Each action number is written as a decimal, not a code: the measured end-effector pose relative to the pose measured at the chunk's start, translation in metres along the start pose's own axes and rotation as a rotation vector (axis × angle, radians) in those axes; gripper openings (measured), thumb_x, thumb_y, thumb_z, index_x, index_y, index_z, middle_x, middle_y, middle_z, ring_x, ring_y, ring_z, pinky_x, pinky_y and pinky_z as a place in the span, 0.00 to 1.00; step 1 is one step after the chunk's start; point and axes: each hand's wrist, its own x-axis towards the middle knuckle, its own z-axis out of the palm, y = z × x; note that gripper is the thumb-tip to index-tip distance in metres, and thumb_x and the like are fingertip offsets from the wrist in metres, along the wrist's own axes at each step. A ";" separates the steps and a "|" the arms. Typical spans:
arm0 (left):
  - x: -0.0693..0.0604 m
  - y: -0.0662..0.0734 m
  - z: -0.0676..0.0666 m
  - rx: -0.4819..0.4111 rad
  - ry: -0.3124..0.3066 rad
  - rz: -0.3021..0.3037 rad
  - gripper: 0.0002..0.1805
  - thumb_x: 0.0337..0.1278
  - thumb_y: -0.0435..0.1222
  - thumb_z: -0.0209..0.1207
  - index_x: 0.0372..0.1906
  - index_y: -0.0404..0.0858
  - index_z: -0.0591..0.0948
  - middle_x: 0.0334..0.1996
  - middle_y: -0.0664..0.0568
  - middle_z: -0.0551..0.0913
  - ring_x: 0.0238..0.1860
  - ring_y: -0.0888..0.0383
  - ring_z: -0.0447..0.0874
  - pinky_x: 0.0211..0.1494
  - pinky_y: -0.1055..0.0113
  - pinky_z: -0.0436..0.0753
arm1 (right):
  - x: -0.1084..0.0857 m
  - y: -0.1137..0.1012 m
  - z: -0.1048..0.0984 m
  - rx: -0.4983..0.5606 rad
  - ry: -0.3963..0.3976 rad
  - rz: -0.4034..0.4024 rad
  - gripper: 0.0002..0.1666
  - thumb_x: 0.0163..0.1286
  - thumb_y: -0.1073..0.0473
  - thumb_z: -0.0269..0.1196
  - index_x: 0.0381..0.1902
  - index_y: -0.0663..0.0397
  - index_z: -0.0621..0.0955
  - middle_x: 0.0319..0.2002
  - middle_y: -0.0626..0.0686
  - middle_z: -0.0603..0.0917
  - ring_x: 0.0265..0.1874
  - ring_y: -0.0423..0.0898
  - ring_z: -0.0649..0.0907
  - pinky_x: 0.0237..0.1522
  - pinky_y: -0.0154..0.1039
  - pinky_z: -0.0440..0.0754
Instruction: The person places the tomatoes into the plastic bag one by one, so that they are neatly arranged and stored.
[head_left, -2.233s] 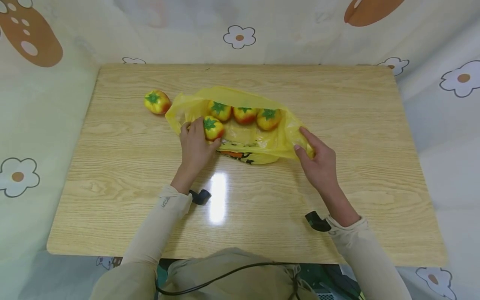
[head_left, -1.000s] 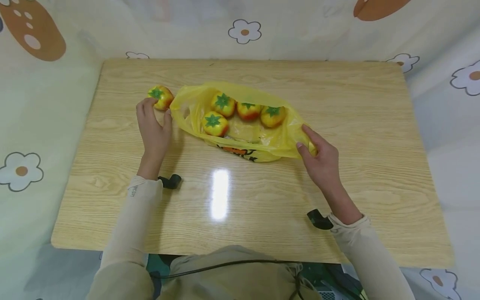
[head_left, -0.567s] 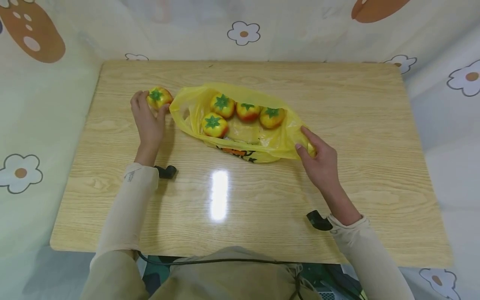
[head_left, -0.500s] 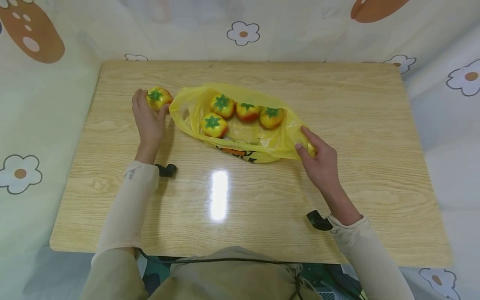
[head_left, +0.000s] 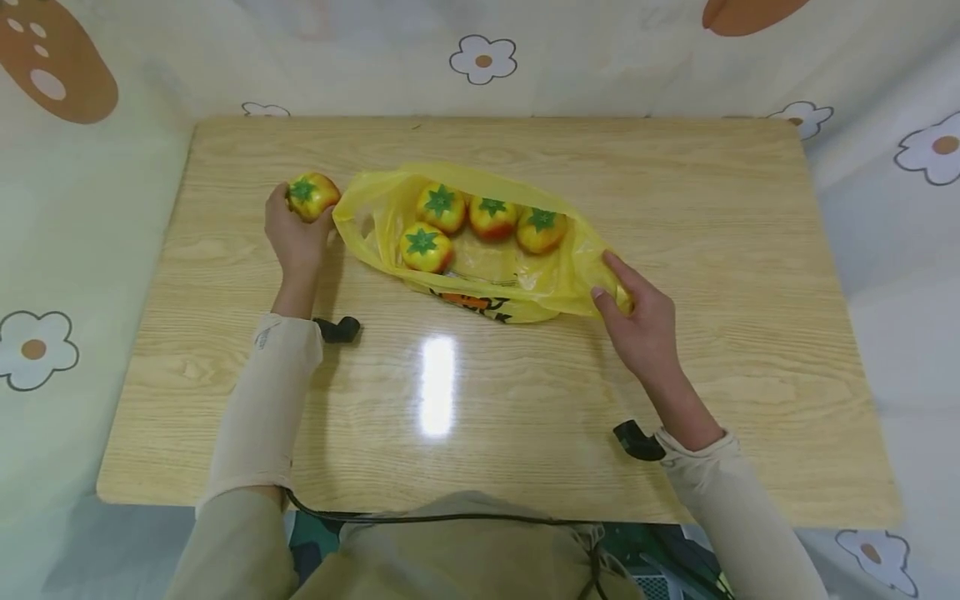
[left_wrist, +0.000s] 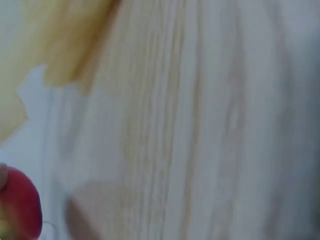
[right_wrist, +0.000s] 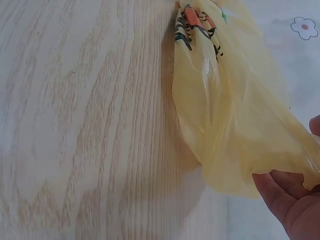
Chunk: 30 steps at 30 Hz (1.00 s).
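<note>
My left hand (head_left: 297,242) grips a yellow-and-red persimmon (head_left: 313,197) with a green star-shaped top, just left of a yellow plastic bag (head_left: 480,287). In the left wrist view, the red side of this persimmon (left_wrist: 22,205) shows at the lower left, with a fingertip on it. Several similar persimmons (head_left: 440,208) lie inside the bag, whose mouth faces up. At the bag's right end, my right hand (head_left: 643,329) pinches the rim between thumb and fingers. The right wrist view shows the bag's side (right_wrist: 225,115) stretched toward those fingers, partly behind the plastic.
A light wooden table (head_left: 735,217) carries everything, with a bright reflection near its middle. Patterned cloth walls (head_left: 570,58) stand behind and at both sides. A black cable (head_left: 450,519) crosses in front of the person at the table's near edge.
My left hand left the persimmon inside the bag, moved left to the one on the table and now grips it, slightly turned. My right hand keeps its hold on the bag.
</note>
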 end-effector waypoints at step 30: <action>-0.083 0.057 -0.027 -0.309 0.176 0.424 0.40 0.48 0.27 0.70 0.68 0.29 0.67 0.62 0.41 0.62 0.64 0.56 0.66 0.66 0.70 0.70 | 0.002 -0.006 0.002 0.060 -0.011 -0.003 0.29 0.72 0.59 0.59 0.70 0.50 0.71 0.68 0.53 0.72 0.69 0.46 0.69 0.65 0.51 0.71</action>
